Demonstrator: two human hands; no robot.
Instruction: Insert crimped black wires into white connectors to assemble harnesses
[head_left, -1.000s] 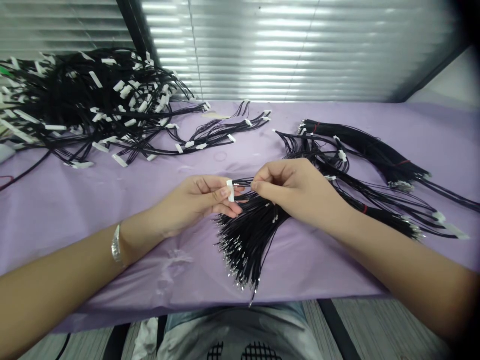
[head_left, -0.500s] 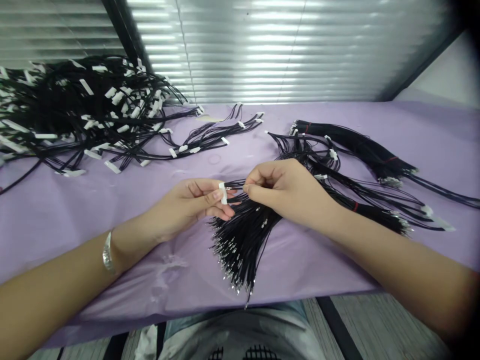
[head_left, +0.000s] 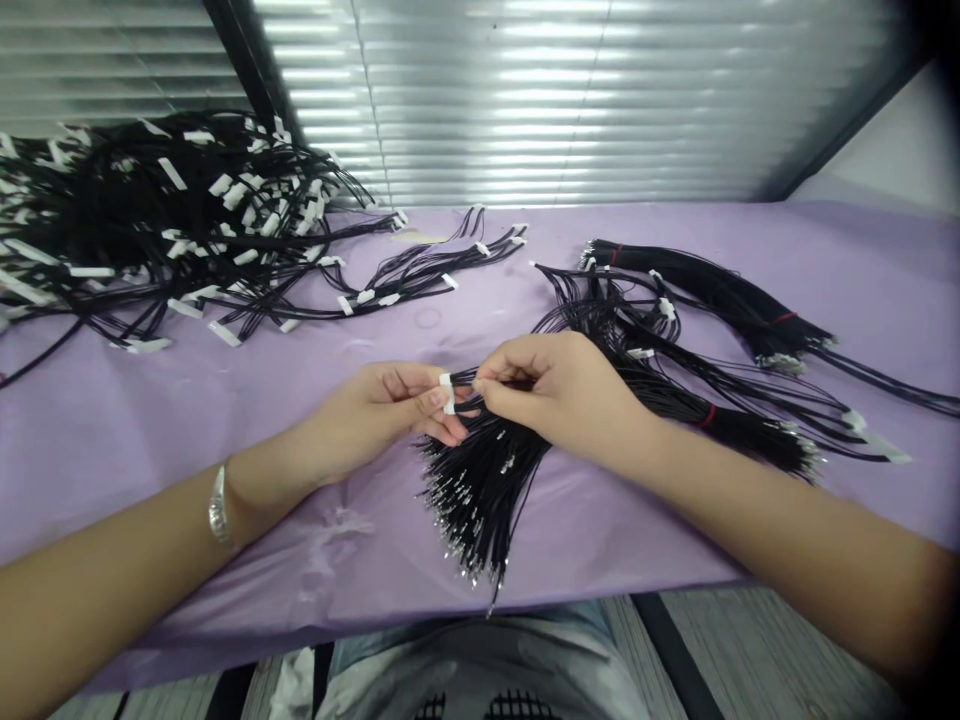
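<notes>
At the centre of the frame, the left hand (head_left: 375,410) is pinching a white connector (head_left: 447,393) between closed fingers, while the right hand (head_left: 562,395) is gripping a black wire (head_left: 491,378) touching it. A fanned wire bundle (head_left: 480,485) is lying beneath on the purple surface (head_left: 112,420), a tangled pile (head_left: 157,220) sitting at upper left.

Right hand (head_left: 570,395) is closer to left hand (head_left: 382,410) now vs 0.5 s ago; its fingertips (head_left: 480,386) sit just beside the white connector (head_left: 447,393), gap nearly shut. Exposed wire betw. hands is shorter. Right hand also a bit lower.
</notes>
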